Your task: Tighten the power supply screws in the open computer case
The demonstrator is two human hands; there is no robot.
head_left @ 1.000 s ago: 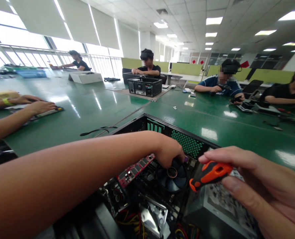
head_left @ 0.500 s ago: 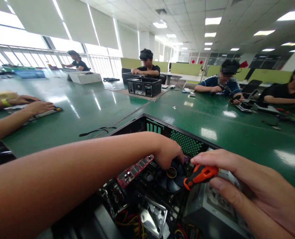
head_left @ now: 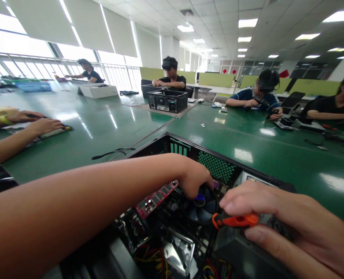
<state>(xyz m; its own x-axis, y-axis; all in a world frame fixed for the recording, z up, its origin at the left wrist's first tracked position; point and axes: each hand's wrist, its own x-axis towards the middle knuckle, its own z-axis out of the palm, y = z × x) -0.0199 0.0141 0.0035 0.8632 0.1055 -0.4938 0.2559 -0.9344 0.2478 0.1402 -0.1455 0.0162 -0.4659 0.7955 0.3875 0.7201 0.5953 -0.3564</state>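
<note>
An open black computer case [head_left: 164,145] lies before me. My left hand [head_left: 195,175] reaches down into it, fingers curled over the far edge of a round black cooling fan [head_left: 200,215]; the fingertips are hidden. In my right hand [head_left: 279,211], an orange and black screwdriver [head_left: 243,221] is pinched between thumb and fingers, just right of the fan. It lies nearly level, one end pointing left at the fan's rim; no shaft can be made out. A red circuit board [head_left: 157,199] sits left of the fan.
A metal bracket [head_left: 178,252] and coloured cables [head_left: 151,257] fill the case's near part. The power supply [head_left: 236,248] sits under my right hand. Another person's hands [head_left: 44,126] work at far left. Across the green table stands another computer case [head_left: 167,101], with several people seated around.
My right hand has shifted left, bringing the screwdriver closer to the fan and tipping it from slanted to nearly level. My left hand stays put on the fan.
</note>
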